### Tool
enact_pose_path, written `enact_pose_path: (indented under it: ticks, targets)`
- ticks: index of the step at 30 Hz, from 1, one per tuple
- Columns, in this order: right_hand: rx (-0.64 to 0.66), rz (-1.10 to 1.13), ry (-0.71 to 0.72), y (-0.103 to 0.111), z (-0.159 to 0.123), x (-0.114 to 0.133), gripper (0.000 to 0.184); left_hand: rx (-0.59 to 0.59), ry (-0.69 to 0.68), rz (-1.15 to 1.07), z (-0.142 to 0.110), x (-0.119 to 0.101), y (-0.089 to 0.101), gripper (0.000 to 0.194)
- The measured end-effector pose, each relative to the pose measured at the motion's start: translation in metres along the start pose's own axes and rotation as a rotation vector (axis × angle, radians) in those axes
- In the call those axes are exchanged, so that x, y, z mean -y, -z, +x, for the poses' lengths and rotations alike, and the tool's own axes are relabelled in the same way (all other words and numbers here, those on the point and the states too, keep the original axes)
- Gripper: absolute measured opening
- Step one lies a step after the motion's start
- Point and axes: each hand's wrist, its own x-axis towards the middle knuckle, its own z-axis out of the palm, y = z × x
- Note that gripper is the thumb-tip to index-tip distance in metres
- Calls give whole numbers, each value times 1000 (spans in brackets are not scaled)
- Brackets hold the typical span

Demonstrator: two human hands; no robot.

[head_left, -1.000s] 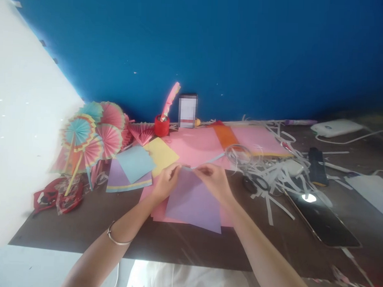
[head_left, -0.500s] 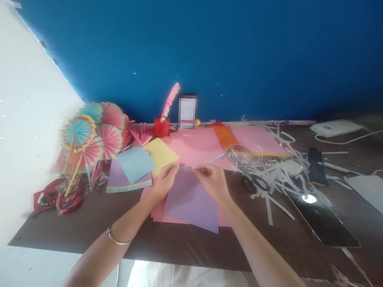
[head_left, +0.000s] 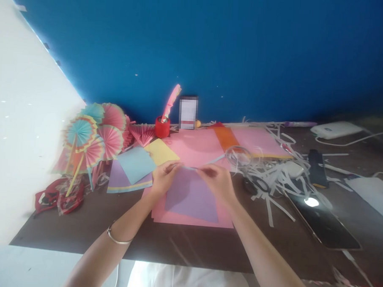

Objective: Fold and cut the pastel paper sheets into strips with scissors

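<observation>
A purple sheet of paper (head_left: 192,198) lies in front of me over pink paper (head_left: 163,216). Its far edge is pinched at the left by my left hand (head_left: 165,175), thumb against fingers. At the right end of the same edge, my right hand (head_left: 218,180) is closed on the paper in a similar pinch. Between the two hands a narrow bluish strip shows along that edge; whether it is a fold is hard to make out. Left of my left hand lie a light blue sheet (head_left: 136,164) and a yellow sheet (head_left: 162,152), with purple paper under the blue one.
Pleated paper fans (head_left: 80,132) stand at the left by red-handled scissors (head_left: 47,198). At the back are a red tape roll (head_left: 162,128) and an upright phone-like object (head_left: 188,113). White paper strips (head_left: 269,176) and a dark phone (head_left: 327,223) lie at the right.
The near edge of the purple sheet has shifted away from me, baring more pink paper below. My hands have moved slightly apart along the far edge.
</observation>
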Motion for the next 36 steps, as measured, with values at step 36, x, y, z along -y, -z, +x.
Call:
enact_pose_path:
  ticks: [36]
  targets:
    - [81,66,-116,16,10,5,17,124,124,52,2,-2,6,34]
